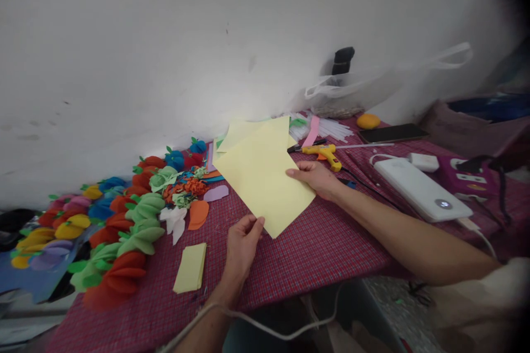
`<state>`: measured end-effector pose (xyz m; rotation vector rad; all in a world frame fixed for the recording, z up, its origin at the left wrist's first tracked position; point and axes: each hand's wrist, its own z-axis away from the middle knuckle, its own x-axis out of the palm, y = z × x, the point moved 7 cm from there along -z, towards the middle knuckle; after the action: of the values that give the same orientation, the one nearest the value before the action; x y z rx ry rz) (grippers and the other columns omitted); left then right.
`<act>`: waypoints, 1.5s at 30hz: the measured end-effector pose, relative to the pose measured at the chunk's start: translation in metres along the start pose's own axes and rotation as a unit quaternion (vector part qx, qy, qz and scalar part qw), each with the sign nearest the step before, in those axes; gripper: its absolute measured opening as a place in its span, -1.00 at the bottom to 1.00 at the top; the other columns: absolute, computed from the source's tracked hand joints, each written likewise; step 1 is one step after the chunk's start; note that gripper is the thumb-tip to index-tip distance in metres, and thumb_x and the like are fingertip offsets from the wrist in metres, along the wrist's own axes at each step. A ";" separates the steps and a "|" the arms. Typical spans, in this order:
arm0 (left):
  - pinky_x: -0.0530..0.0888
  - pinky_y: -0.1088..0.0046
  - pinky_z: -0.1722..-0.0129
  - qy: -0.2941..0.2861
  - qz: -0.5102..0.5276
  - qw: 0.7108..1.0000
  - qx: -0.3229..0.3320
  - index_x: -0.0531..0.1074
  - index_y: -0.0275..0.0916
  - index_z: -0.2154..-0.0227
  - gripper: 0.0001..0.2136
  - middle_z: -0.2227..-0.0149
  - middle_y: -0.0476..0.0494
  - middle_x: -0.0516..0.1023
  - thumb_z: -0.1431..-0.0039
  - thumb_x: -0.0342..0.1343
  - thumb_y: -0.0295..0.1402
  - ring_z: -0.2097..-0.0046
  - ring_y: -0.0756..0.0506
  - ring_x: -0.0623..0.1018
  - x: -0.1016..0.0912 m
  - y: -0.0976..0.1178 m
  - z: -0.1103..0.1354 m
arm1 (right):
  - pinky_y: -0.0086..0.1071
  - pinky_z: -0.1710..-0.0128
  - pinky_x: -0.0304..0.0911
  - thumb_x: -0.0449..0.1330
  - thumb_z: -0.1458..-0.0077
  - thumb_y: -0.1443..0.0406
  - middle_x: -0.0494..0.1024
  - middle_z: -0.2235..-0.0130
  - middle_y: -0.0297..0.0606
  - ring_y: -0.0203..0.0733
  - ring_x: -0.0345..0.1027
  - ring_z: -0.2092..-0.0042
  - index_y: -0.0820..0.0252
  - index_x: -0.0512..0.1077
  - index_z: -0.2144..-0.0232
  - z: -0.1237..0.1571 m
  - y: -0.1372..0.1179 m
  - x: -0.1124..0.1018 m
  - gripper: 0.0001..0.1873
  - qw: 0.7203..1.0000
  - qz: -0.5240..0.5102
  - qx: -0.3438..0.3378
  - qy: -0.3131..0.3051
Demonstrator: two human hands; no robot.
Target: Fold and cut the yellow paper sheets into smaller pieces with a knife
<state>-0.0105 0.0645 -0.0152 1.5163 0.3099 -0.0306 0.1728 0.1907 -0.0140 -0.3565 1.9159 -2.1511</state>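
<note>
Both hands hold a pale yellow paper sheet [260, 176] a little above the red checked tablecloth [314, 253]. My left hand [242, 245] pinches the sheet's near edge with thumb and fingers. My right hand [317, 176] grips its right edge, thumb on top. Behind it more pale yellow sheets [240, 132] lie flat near the wall. A small folded yellow paper strip [190, 267] lies on the cloth left of my left hand.
Many coloured paper fruit and flower shapes [120, 215] crowd the table's left side. A yellow glue gun [327, 153], glue sticks [331, 129], white power bank [420, 190], phone [391, 133] and plastic bag [351, 94] sit right and behind. A white cable [265, 325] hangs off the front edge.
</note>
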 end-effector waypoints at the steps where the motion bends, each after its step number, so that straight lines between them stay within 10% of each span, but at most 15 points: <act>1: 0.27 0.56 0.50 0.004 0.005 1.000 0.000 0.43 -0.30 0.53 -0.78 0.56 0.00 0.43 0.00 0.11 -0.22 0.51 0.03 0.35 -0.001 0.000 0.000 | -0.38 0.49 0.25 0.21 0.13 0.05 0.51 0.40 -0.21 -0.28 0.32 0.48 0.20 0.35 0.43 0.000 0.000 0.000 -0.66 1.000 0.007 0.000 0.004; 12: 0.26 0.62 0.65 0.082 0.140 0.984 -0.077 0.39 -0.32 0.46 -0.76 0.56 0.03 0.40 0.10 0.19 -0.22 0.59 0.09 0.32 -0.019 -0.016 -0.007 | -0.39 0.27 0.30 0.28 0.16 0.19 0.55 0.33 -0.18 -0.28 0.40 0.34 0.33 0.47 0.39 0.021 0.010 0.027 -0.70 0.968 -0.032 0.114 -0.220; 24: 0.29 0.62 0.69 0.096 0.120 0.984 -0.093 0.39 -0.32 0.48 -0.73 0.57 0.04 0.39 0.15 0.19 -0.19 0.61 0.08 0.34 -0.026 -0.022 -0.007 | -0.60 0.68 0.08 0.22 0.10 0.08 0.51 0.57 -0.22 -0.47 0.20 0.64 0.33 0.46 0.49 0.029 0.019 0.023 -0.64 0.936 0.100 0.167 -0.292; 35: 0.24 0.62 0.69 0.100 0.112 0.986 -0.071 0.38 -0.31 0.53 -0.75 0.64 0.08 0.37 0.15 0.20 -0.20 0.65 0.10 0.29 -0.027 -0.018 -0.007 | -0.58 0.60 0.17 0.23 0.11 0.10 0.55 0.46 -0.20 -0.43 0.30 0.54 0.30 0.48 0.43 0.029 0.020 0.022 -0.67 0.932 0.107 0.155 -0.310; 45: 0.20 0.58 0.74 0.013 -0.077 0.991 -0.106 0.44 -0.28 0.44 -0.72 0.58 -0.06 0.48 0.00 0.08 -0.13 0.71 0.06 0.30 -0.039 -0.022 0.061 | -0.61 0.71 0.03 0.21 0.14 0.04 0.48 0.61 -0.29 -0.47 0.18 0.66 0.32 0.47 0.46 0.046 0.022 0.032 -0.60 0.892 0.191 0.167 -0.374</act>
<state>-0.0416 -0.0038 -0.0263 1.2812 0.4363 -0.0978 0.1584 0.1345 -0.0300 -0.5736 1.0599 -1.6779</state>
